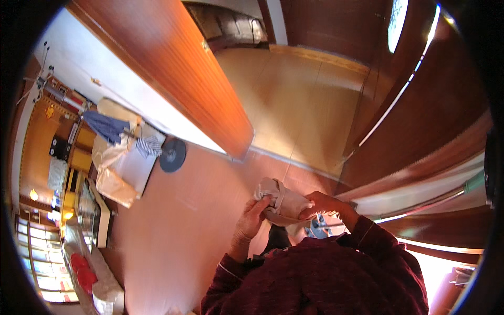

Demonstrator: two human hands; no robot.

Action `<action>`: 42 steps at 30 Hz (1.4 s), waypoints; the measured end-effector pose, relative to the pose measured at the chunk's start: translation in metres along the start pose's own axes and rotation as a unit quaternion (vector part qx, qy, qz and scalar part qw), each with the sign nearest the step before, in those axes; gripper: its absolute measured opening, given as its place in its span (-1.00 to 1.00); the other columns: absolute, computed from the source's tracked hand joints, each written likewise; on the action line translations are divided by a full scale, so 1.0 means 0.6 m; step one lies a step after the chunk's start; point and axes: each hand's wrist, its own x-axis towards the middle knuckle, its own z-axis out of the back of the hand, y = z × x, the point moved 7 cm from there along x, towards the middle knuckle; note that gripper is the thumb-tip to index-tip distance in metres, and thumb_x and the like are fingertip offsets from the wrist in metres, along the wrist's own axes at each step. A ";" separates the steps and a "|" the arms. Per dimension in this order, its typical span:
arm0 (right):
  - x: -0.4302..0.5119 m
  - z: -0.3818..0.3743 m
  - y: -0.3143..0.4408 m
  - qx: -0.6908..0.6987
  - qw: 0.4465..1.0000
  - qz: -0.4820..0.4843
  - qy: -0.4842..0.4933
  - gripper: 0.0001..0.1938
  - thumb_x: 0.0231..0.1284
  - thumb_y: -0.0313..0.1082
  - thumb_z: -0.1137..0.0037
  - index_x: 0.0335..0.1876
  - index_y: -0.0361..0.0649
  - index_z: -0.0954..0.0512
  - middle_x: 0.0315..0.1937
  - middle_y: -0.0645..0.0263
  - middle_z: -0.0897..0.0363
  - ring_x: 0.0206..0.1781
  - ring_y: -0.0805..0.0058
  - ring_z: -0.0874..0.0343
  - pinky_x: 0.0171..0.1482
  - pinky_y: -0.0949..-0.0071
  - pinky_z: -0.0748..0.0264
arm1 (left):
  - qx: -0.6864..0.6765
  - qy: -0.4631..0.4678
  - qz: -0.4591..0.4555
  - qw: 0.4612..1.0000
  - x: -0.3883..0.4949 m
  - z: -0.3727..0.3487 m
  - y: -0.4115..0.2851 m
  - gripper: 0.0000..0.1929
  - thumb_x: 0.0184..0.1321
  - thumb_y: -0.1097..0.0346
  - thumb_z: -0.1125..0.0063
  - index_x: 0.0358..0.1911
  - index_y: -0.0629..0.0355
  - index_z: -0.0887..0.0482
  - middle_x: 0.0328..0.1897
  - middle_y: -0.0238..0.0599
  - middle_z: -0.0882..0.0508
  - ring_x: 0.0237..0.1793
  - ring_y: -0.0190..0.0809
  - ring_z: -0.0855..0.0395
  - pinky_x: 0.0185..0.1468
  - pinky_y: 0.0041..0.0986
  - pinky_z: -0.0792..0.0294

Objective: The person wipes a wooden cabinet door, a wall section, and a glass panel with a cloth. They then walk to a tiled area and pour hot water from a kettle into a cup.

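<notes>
A folded, light beige cloth is held up in front of my body, above the floor. My left hand grips its left end, with the thumb on top near a loose fold. At the cloth's right end is my right hand, its fingers closed on the edge and partly hidden by the fabric. The cloth looks bundled or rolled, with a strip or hem crossing it; I cannot tell what kind of item it is. Both my arms are in dark red sleeves.
A wooden door frame stands ahead beside a doorway. At the left are a round dark stand base, a cloth-draped sofa, a low table and another sofa with red cushions. A blue object lies beyond my right forearm.
</notes>
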 end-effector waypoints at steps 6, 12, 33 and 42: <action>0.094 0.142 0.135 0.340 0.913 0.190 -0.121 -0.76 0.11 -0.37 -0.20 -0.12 -0.29 -0.58 -0.31 0.33 -0.63 -0.23 0.52 -0.59 -0.20 0.55 -0.51 | -0.063 -0.105 0.058 0.991 0.155 0.167 -0.085 -0.74 0.32 0.21 0.04 -0.03 0.17 -0.54 -0.11 -0.28 -0.61 -0.09 -0.23 -0.61 -0.12 -0.41 -0.51; 0.100 0.280 0.124 0.527 0.750 0.214 -0.337 -0.74 0.25 -0.20 -0.06 -0.08 -0.20 -0.52 -0.24 0.30 -0.61 -0.22 0.42 -0.61 -0.20 0.37 -0.58 | -0.049 -0.230 0.069 0.970 0.261 0.323 -0.085 -0.72 0.29 0.20 0.03 -0.10 0.26 -0.54 -0.22 -0.14 -0.65 -0.26 -0.19 -0.64 -0.18 -0.41 -0.52; 0.202 0.937 0.116 0.531 0.667 0.071 -0.517 -0.68 0.21 -0.11 -0.07 -0.01 -0.10 -0.50 -0.18 0.36 -0.61 -0.20 0.47 -0.59 -0.26 0.43 -0.56 | -0.134 -0.277 0.052 0.950 0.959 0.244 -0.068 -0.59 0.29 0.11 -0.01 -0.69 0.05 -0.32 -0.73 -0.42 -0.29 -0.65 -0.35 -0.31 -0.46 -0.46 -0.31; 0.409 1.092 0.219 0.579 0.711 0.106 -0.386 -0.74 0.26 -0.04 -0.03 -0.18 -0.05 -0.50 -0.30 0.39 -0.56 -0.23 0.49 -0.55 -0.17 0.31 -0.53 | 0.016 -0.203 0.136 0.969 1.141 0.334 -0.045 -0.30 0.29 -0.28 0.26 0.27 0.17 -0.31 0.23 0.01 -0.44 0.24 -0.06 -0.37 0.15 -0.28 -0.29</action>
